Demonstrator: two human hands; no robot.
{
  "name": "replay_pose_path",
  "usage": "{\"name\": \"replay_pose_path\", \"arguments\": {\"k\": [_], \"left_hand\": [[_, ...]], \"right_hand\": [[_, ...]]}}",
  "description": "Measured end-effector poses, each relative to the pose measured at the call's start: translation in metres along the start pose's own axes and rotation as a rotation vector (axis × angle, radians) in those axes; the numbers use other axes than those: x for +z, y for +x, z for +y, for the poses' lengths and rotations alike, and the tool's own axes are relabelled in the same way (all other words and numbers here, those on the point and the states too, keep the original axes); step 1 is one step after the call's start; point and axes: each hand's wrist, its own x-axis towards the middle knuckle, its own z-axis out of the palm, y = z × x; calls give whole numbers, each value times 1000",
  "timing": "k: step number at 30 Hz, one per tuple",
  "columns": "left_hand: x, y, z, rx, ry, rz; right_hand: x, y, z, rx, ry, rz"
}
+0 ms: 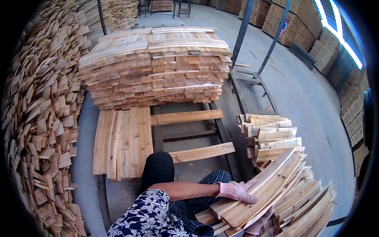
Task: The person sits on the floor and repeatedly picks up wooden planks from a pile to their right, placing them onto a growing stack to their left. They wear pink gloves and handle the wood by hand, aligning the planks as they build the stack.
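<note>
grey floor; slanted boards: left gloved hand on top, fingers spread; right gloved hand low beside them, partly hidden, grip cannot be told.

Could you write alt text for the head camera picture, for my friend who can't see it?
A person's gloved left hand rests on a bundle of wooden boards, the right hand partly hidden at its lower edge. Ahead stands a large lumber stack; a heap of wood pieces fills the left side.
</note>
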Motion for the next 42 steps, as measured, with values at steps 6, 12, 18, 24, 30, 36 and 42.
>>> {"name": "replay_pose_path", "arguments": {"k": [6, 12, 18, 24, 30, 36, 42], "left_hand": [[-24, -44, -29, 244, -248, 402], [-55, -73, -99, 427, -516, 852], [-110, -72, -187, -20, -277, 1200], [-138, -43, -224, -812, -163, 1071], [-132, -35, -267, -930, -85, 1087], [-116, -54, -262, -722, -191, 1240], [-83, -100, -252, -793, -216, 1357]], "right_hand": [[110, 28, -48, 173, 43, -418], [233, 81, 15, 553, 84, -795], [326, 134, 131, 746, -186, -950], [346, 177, 217, -92, -1140, -1057], [363, 152, 230, -122, -1433, -912], [402, 124, 264, -312, -1695, -813], [389, 154, 272, -254, -1615, -909]]}}
